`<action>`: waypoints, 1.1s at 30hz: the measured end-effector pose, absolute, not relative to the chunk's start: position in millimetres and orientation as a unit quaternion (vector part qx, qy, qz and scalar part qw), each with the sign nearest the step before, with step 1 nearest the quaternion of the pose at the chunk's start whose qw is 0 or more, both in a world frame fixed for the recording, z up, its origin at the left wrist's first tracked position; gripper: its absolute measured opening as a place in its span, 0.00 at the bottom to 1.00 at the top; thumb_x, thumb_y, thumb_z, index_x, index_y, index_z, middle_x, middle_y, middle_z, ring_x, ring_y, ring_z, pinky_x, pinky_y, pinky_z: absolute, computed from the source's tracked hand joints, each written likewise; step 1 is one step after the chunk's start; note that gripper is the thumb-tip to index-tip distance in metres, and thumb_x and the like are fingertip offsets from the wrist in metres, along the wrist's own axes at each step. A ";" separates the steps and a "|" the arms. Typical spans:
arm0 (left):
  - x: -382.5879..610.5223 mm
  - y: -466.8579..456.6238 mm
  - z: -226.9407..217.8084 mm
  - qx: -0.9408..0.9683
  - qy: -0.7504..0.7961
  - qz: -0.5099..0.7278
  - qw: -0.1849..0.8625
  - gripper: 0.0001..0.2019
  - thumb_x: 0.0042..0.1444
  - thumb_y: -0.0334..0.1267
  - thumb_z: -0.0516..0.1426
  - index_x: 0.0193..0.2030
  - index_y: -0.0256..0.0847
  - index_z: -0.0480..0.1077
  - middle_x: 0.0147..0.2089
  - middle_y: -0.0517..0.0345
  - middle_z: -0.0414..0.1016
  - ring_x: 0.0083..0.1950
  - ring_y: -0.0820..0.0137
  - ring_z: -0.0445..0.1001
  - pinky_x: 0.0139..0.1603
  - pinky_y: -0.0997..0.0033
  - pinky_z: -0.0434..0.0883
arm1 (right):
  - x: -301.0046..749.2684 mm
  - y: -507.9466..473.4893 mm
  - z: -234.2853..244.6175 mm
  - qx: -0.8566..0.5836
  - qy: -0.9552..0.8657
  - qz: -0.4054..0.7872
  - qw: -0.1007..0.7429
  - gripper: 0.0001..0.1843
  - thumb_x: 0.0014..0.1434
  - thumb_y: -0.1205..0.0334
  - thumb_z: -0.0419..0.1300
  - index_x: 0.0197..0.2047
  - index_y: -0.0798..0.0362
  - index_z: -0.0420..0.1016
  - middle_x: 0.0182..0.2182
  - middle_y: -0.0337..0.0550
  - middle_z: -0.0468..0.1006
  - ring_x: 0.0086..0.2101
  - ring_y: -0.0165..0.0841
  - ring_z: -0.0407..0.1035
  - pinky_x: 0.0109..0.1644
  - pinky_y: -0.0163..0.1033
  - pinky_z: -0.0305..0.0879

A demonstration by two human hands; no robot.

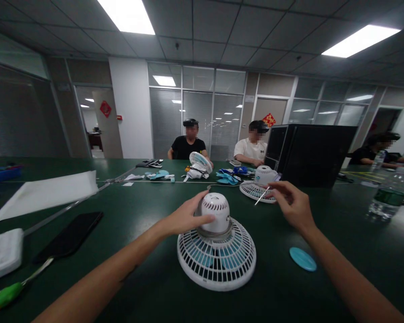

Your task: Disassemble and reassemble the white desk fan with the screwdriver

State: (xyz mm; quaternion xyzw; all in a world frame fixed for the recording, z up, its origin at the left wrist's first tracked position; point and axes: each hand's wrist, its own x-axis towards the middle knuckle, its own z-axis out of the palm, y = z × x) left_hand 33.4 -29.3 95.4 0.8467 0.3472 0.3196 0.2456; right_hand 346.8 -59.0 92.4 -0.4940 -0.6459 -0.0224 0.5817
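Note:
A small white fan [217,264] lies grille-down on the green table in front of me, its rounded motor housing pointing up. Pale blue blades show through the grille slats. My left hand [191,215] is wrapped round the left side of the housing, thumb across its front; the other fingers are partly hidden behind it. To the right, above the table, my right hand [291,204] pinches a thin white stick [261,196] that slants down to the left. What kind of stick it is I cannot make out. A light blue round disc [303,259] lies flat below my right hand.
Beyond my fan, another fan [256,190] lies grille-down near a large black case [311,154]. Across the table sit two people, with fan parts before them. A black phone [70,235], a green-handled tool [6,297] and white paper [47,193] lie left; a water bottle [388,195] stands right.

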 end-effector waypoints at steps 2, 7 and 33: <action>28.4 -32.2 99.1 0.867 0.359 0.286 0.194 0.40 0.48 0.53 0.63 0.66 0.40 0.59 0.68 0.40 0.63 0.66 0.47 0.64 0.64 0.46 0.62 | 370.9 -47.9 86.6 -0.524 -0.561 0.035 0.639 0.18 0.51 0.47 0.65 0.37 0.53 0.72 0.32 0.48 0.81 0.30 0.38 0.78 0.26 0.36 0.72; 23.0 -49.1 112.4 0.852 0.443 0.258 0.110 0.34 0.49 0.64 0.58 0.55 0.41 0.69 0.48 0.47 0.77 0.48 0.53 0.75 0.49 0.55 0.72 | 412.3 -27.6 72.1 -0.596 -0.478 0.061 0.643 0.21 0.51 0.53 0.65 0.45 0.50 0.65 0.29 0.42 0.79 0.28 0.37 0.77 0.26 0.36 0.72; 61.3 -61.9 53.9 0.760 0.330 0.452 0.331 0.38 0.51 0.49 0.64 0.65 0.42 0.55 0.61 0.45 0.69 0.60 0.53 0.69 0.63 0.50 0.64 | 478.8 -3.3 10.1 -0.852 -0.492 0.024 0.178 0.12 0.58 0.52 0.58 0.38 0.52 0.75 0.40 0.53 0.79 0.45 0.49 0.75 0.47 0.52 0.70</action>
